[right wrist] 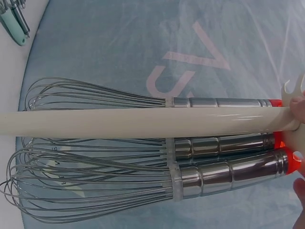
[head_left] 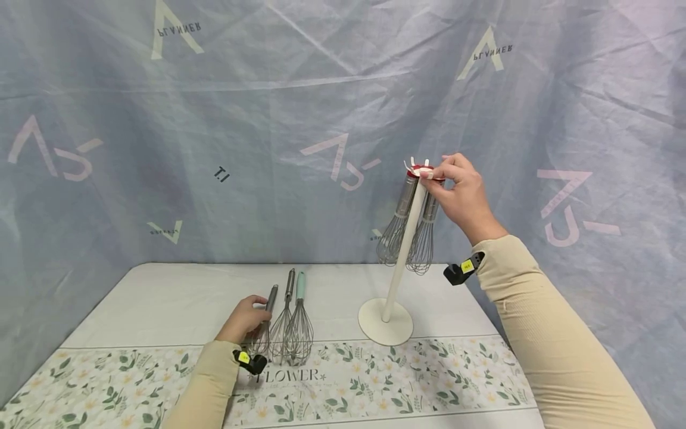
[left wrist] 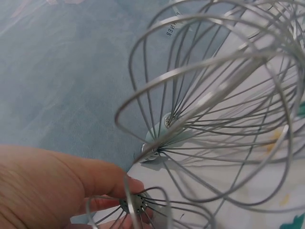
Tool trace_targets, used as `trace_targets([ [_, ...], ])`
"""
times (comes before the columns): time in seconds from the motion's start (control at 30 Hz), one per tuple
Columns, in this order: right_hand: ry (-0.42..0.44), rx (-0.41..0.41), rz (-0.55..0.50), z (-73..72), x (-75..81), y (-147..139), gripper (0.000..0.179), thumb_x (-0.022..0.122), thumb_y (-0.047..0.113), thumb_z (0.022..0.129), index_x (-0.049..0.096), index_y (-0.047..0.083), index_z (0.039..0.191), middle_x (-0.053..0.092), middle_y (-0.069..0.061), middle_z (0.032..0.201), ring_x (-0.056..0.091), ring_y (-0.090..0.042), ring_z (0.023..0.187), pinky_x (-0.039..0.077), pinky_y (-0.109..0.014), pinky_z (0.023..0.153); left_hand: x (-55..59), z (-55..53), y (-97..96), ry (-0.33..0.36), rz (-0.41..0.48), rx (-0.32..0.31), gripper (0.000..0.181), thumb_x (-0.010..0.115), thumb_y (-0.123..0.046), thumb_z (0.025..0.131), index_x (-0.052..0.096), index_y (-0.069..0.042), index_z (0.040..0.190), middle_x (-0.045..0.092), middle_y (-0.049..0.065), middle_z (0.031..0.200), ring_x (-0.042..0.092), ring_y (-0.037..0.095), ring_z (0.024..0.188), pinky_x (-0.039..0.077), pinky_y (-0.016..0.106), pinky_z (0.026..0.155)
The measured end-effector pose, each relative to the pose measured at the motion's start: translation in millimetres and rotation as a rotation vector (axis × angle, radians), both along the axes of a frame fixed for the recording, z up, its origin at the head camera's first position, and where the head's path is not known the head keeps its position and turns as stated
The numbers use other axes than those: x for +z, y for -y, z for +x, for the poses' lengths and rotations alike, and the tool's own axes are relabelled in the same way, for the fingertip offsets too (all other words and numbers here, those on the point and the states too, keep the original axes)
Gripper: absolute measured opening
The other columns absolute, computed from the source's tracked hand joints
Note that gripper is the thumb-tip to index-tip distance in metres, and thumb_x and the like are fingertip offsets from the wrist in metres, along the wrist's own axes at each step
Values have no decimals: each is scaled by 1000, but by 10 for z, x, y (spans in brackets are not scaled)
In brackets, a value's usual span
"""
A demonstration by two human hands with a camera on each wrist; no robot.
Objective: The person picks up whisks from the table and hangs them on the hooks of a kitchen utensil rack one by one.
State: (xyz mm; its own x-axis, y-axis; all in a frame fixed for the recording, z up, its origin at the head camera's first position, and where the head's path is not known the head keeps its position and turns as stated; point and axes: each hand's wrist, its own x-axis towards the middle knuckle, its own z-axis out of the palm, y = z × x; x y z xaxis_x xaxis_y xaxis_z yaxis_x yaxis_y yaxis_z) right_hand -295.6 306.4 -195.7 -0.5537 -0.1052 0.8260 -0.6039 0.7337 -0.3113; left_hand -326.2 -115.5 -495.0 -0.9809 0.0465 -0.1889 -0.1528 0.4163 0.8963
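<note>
Looking like a curtained booth, showing printed curtain [head_left: 257, 137] beyond the right hand [head_left: 463, 193], flowered tablecloth [head_left: 128, 372] below the left hand [head_left: 245, 320].

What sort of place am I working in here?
Probably a staged tabletop filming setup rather than a working kitchen: a printed fabric backdrop hangs behind the table, and metal whisks hang from a white stand.
</note>
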Motion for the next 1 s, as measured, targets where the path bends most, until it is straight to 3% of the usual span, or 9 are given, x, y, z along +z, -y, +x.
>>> trace_targets([
  [0.17,39,12,-20,-14,-6,-8,7,78,4,88,72,1,85,51,-5,95,57,-29,126,47,-39,94,-7,-7,0,-5,1,0,49,64,-8,94,50,1,140,66,13,86,54,21,57,46,35,52],
  [0.3,39,19,-22,-25,-9,-5,7,78,3,88,72,0,86,52,-5,97,59,-19,107,43,-24,83,-5,-13,2,-3,16,1,49,63,-7,94,49,2,140,66,14,84,54,21,55,47,36,51],
  [0.4,34,29,-23,-31,-10,2,8,78,2,88,71,-1,85,53,-5,98,54,-12,96,40,-20,78,6,-17,8,-5,23,0,50,62,-7,94,48,2,141,65,14,79,53,20,50,47,36,49],
  [0.67,40,64,-12,-43,-18,20,7,76,1,89,71,-2,86,60,-8,117,52,-9,100,42,-19,82,23,8,67,-3,48,23,50,61,-7,97,45,0,144,63,13,75,51,18,49,48,35,48],
  [0.8,46,75,-11,-47,-20,18,6,75,1,90,71,-1,88,63,-8,122,55,-6,102,46,-21,83,86,17,122,-21,59,41,50,61,-7,97,45,-1,144,61,15,78,50,17,47,50,35,47],
  [1.0,78,80,-40,-48,-11,30,5,75,3,91,71,-1,91,66,-5,124,55,-1,101,45,-18,82,235,9,180,-83,35,43,51,61,-6,96,45,0,144,63,19,93,60,23,67,55,36,53],
])
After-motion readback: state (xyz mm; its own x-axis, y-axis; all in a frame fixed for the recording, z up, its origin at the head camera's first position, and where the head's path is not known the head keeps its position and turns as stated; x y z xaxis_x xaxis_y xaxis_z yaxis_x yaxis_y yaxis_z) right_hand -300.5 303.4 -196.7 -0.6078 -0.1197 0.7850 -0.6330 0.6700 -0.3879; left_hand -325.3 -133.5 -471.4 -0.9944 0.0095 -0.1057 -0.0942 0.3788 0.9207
